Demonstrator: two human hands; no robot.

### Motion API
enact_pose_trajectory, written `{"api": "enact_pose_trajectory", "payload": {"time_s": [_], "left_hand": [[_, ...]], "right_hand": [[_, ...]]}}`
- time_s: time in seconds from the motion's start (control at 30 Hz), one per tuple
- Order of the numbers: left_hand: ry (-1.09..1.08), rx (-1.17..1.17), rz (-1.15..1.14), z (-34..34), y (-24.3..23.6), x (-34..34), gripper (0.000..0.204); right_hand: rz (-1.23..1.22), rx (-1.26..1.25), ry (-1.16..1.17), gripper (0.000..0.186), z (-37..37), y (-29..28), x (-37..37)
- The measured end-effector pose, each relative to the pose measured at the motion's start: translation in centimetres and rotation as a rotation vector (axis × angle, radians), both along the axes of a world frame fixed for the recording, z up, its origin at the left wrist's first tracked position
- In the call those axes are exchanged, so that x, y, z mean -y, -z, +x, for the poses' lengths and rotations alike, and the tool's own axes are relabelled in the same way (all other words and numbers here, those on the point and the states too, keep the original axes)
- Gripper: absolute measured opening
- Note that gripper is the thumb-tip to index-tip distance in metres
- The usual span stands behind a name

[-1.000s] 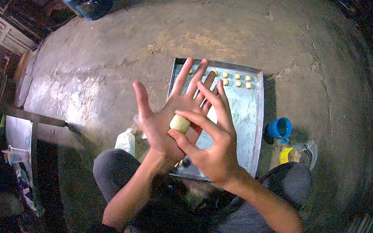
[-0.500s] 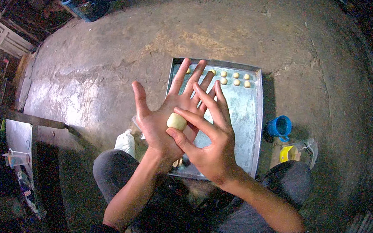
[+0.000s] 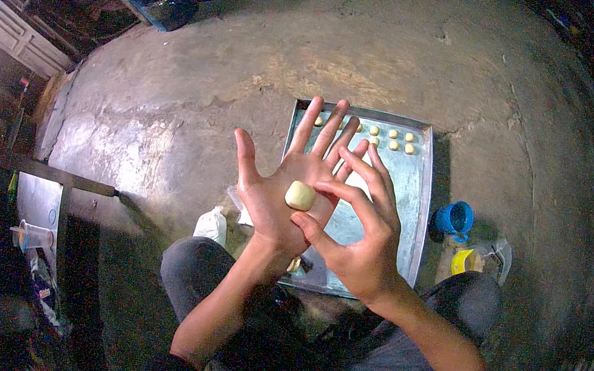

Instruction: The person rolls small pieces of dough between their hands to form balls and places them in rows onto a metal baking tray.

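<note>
A pale dough ball rests on the palm of my left hand, which is turned up with fingers spread. My right hand hovers at the ball's right side, its fingers curved but apart; thumb and index frame the ball without visibly gripping it. Beneath both hands lies a shallow metal tray with several small dough balls in rows along its far end, partly hidden by my fingers.
To the right are a blue mug and a yellow-and-clear bag. A white bag is left of the tray. A low bench with a plastic cup stands at left. A dark bucket sits at upper left.
My right thumb and index have loosened from the dough ball, leaving it lying in my left palm. The whole view has shifted slightly, with the tray appearing farther right.
</note>
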State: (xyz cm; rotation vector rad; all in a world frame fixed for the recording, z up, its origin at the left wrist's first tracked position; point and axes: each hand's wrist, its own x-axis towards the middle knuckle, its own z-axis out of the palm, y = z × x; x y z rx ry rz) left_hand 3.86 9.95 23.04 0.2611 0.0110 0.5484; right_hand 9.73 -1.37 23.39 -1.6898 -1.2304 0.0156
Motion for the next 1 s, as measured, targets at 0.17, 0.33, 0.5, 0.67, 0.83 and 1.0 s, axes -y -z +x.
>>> {"api": "enact_pose_trajectory", "payload": {"time_s": [0.17, 0.33, 0.5, 0.67, 0.83, 1.0], "left_hand": [[-0.006, -0.001, 0.018, -0.2, 0.3, 0.0, 0.109], [0.008, 0.02, 0.001, 0.0, 0.3, 0.4, 0.109], [0.007, 0.005, 0.026, 0.2, 0.3, 0.5, 0.11], [-0.002, -0.016, 0.061, 0.2, 0.1, 0.8, 0.109], [-0.017, -0.042, 0.115, 0.3, 0.6, 1.1, 0.11], [0.002, 0.007, 0.057, 0.2, 0.3, 0.9, 0.11]], "right_hand": [[-0.001, 0.017, 0.002, 0.039, -0.4, 0.1, -0.3], [-0.022, 0.047, 0.022, 0.038, -0.4, 0.3, -0.2], [-0.021, -0.003, 0.023, 0.038, -0.4, -0.3, -0.2], [-0.015, 0.003, 0.015, 0.037, -0.2, 0.3, -0.2], [0.009, 0.035, 0.011, 0.035, -0.1, 1.0, -0.3], [0.027, 0.021, 0.018, 0.034, -0.5, 0.0, -0.3]]}}
